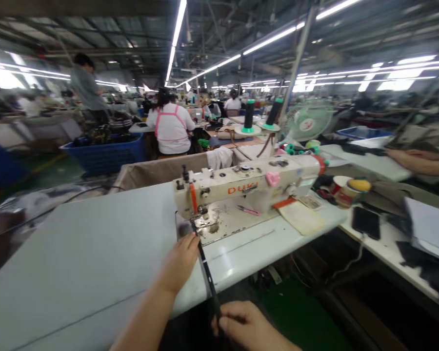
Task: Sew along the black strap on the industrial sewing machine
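Observation:
A narrow black strap (209,279) runs from under the presser foot of a white sewing machine (223,190) toward me, over the table's front edge. Close to the needle area, my left hand (180,259) is closed, its fingers together and holding the strap against the machine bed. Below the edge, my right hand (247,324) pinches the strap's near part between thumb and fingers. Small light marks show along the strap. On the machine bed lie pink-handled thread snips (249,210). The needle tip is too small to make out.
The white tabletop (106,253) extends left. Right of the machine are a pale cloth (302,217), cups (346,191) and a phone (366,222) with a cable. Behind stand thread cones (249,116), a fan (307,121), a blue basket (108,153) and a seated co-worker (171,126).

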Tool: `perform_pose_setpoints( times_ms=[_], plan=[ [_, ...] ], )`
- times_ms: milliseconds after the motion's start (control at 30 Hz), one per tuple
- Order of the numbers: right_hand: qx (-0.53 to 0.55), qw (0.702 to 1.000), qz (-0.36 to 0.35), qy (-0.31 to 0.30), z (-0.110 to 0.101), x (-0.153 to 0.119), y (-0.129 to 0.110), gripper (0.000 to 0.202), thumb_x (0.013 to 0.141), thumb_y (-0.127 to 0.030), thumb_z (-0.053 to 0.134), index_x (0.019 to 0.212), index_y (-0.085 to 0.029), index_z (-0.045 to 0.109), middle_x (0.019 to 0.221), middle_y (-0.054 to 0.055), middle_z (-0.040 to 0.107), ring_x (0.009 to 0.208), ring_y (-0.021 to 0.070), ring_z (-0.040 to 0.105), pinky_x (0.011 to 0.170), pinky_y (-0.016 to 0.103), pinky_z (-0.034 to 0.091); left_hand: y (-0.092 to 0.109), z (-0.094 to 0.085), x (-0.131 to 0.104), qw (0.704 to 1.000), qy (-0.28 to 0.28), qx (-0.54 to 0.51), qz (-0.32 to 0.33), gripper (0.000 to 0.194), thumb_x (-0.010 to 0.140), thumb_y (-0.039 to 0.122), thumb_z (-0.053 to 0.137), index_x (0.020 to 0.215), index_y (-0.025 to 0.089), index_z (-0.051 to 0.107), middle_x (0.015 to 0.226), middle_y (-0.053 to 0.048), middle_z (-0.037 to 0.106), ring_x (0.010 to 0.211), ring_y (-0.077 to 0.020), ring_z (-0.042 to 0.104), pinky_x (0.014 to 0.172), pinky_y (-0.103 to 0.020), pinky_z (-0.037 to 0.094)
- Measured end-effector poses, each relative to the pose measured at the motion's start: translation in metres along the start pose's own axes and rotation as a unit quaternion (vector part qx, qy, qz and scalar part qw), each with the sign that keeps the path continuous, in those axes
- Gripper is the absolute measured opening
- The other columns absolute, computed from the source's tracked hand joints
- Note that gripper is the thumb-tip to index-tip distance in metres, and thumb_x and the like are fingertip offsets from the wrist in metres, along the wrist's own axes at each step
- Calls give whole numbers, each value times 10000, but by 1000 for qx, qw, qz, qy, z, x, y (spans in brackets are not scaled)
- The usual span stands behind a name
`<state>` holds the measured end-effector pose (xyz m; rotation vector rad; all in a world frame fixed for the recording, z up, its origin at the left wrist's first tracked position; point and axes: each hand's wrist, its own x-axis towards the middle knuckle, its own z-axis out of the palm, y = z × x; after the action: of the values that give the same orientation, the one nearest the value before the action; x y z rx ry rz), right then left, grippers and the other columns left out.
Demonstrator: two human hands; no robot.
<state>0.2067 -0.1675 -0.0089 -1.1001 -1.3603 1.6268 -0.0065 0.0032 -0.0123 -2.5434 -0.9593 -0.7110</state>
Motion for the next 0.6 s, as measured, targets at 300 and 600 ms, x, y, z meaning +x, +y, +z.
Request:
perform_pose_setpoints(
  times_ms=[300, 600],
  plan=[
    [-218, 932, 148, 249, -106, -24, 8, 162, 832, -213, 676, 677, -186, 717, 604, -23, 661, 582, 145, 601, 577, 239, 423, -14, 6, -10, 990, 4, 84, 114, 364, 977, 68, 417, 1050, 136, 768, 1211, -151, 731, 1180, -276, 683, 1034, -406, 589],
    [-285, 658, 295, 631, -331, -94, -9, 273, 986, -279, 652, 1207, -120, 675, 1240, 130, 694, 1177, 261, 640, 1035, 452, 501, -23, 16, -17, 983, 8, 116, 145, 432, 908, 29, 406, 998, 166, 806, 1206, -131, 746, 1175, -288, 697, 995, -422, 623]
  ],
)
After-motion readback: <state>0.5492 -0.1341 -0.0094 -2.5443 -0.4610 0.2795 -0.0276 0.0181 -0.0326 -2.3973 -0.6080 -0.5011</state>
